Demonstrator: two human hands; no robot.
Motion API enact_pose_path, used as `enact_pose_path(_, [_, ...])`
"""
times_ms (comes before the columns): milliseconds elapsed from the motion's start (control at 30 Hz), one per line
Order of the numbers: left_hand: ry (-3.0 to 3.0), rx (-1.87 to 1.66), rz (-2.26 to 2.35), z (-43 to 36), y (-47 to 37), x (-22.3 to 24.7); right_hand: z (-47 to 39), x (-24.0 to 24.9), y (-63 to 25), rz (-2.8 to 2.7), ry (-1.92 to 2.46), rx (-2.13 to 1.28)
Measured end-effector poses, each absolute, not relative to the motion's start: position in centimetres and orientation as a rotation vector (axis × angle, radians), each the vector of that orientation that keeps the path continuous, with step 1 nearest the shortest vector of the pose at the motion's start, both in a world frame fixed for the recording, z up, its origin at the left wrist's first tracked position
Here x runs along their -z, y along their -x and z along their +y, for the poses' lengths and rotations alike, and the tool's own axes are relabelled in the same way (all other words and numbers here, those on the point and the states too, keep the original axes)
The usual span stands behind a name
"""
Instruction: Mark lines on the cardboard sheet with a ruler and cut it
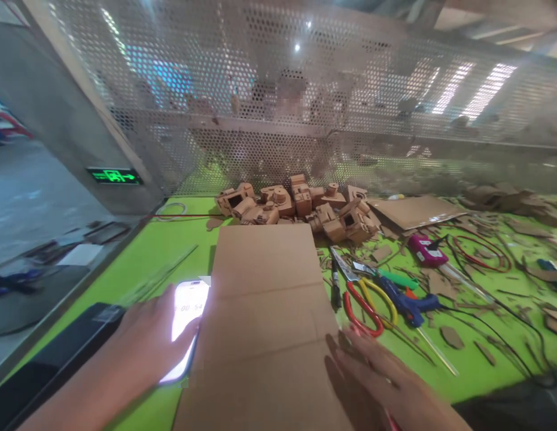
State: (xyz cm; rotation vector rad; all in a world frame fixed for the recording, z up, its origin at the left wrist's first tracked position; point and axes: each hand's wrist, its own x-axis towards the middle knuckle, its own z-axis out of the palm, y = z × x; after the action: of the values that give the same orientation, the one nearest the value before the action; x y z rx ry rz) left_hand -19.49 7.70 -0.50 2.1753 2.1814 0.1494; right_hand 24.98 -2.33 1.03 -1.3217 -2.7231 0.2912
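Observation:
My left hand (146,335) is closed round a smartphone (185,308), with the thumb across its lit screen. The screen shows digits like a timer, and the phone sits against the left edge of a long cardboard sheet (269,311). Two faint crease lines run across this sheet, which lies in front of me. At its right edge is my right hand (377,371), slightly blurred, its fingers stretched out over the board. Something red shows under that hand at the bottom edge, too hidden to name. Scissors (363,305) with red and yellow handles lie just beyond the right fingertips.
Cardboard camera models (300,200) are heaped behind the sheet. To the right lie a blue glue gun (408,302), a magenta device (426,249), cables and many cardboard scraps. A black case (58,353) rests under my left forearm. Perforated metal panels (278,114) stand behind the green table.

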Motion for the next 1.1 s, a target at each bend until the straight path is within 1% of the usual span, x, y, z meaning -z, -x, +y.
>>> enact_pose_path(133, [-2.228, 0.078, 2.224, 7.8, 18.6, 0.3, -3.7, -0.3, -29.1, -2.569, 1.493, -0.093])
enact_pose_path(300, [-2.259, 0.193, 2.187, 7.6, 16.7, -1.7, -3.4, 0.8, -33.6, -2.488, 1.659, 0.069])
enact_pose_path(467, [-2.231, 0.245, 2.237, 7.6, 15.3, -3.3, -2.7, 1.4, -34.0, -2.424, 1.685, 0.247])
enact_pose_path(600, [-2.28, 0.242, 2.22, 7.8, 15.8, -2.4, -2.2, 1.8, -33.8, -2.424, 1.679, 0.32])
enact_pose_path(733, [-2.298, 0.176, 2.234, 8.2, 17.0, -1.1, -1.8, 1.7, -34.1, -2.39, 1.663, 0.324])
enact_pose_path(900, [-2.262, 0.007, 2.219, 7.8, 17.9, -0.7, -0.1, -0.2, -33.7, -2.385, 1.597, 0.308])
enact_pose_path(1033, [-2.249, -0.246, 2.226, 6.8, 17.2, -1.0, 4.3, -2.5, -33.4, -2.421, 1.539, 0.362])
enact_pose_path(1100, [-2.228, -0.387, 2.19, 6.6, 16.5, -1.5, 7.5, -3.4, -33.5, -2.411, 1.6, 0.322])
